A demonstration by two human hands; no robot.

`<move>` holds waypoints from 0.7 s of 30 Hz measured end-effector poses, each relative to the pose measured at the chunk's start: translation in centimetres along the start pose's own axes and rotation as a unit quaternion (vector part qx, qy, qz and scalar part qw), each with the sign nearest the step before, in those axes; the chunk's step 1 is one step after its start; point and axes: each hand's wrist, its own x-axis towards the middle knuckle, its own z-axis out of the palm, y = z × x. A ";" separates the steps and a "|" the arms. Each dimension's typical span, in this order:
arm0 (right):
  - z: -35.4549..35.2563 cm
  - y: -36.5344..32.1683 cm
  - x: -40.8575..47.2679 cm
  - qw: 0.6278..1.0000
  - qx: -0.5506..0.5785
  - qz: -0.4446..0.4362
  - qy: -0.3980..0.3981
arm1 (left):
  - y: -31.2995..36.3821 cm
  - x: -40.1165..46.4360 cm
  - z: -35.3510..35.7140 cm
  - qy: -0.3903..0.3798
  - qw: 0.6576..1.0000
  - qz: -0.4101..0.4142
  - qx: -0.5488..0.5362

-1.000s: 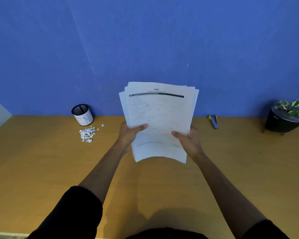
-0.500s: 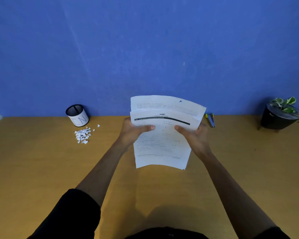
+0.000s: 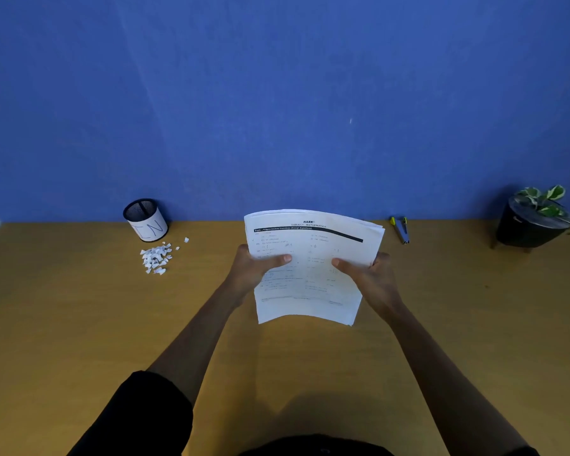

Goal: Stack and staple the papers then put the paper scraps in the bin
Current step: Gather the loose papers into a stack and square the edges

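Your fingers on both the left hand [image 3: 255, 269] and right hand [image 3: 372, 274] are hidden behind the papers [image 3: 310, 268]; only thumbs show. Lower body text on the top sheet is too faint to read. The plant pot [image 3: 530, 225] leaves run off the right edge. Stapler [image 3: 401, 229] too small for detail.

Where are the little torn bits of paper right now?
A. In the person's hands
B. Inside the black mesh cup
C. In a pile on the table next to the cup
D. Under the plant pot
C: the paper scraps lie in a small heap on the table, just in front of the mesh bin, while both hands hold only the stack of papers.
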 end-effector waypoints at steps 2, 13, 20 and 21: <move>0.0 0.3 -0.1 1.000 0.007 0.000 0.004 | -0.2 0.0 0.1 -0.005 1.000 0.003 -0.002; -0.7 2.9 0.0 0.999 -0.053 0.008 -0.004 | -0.7 -0.1 0.5 0.038 0.998 -0.007 -0.056; -1.4 2.9 0.1 0.999 -0.012 0.022 0.025 | 1.2 1.2 -0.8 0.097 0.976 -0.002 -0.195; -1.4 2.9 0.0 0.999 0.012 0.035 0.038 | 1.4 1.4 -0.9 0.102 0.971 -0.009 -0.215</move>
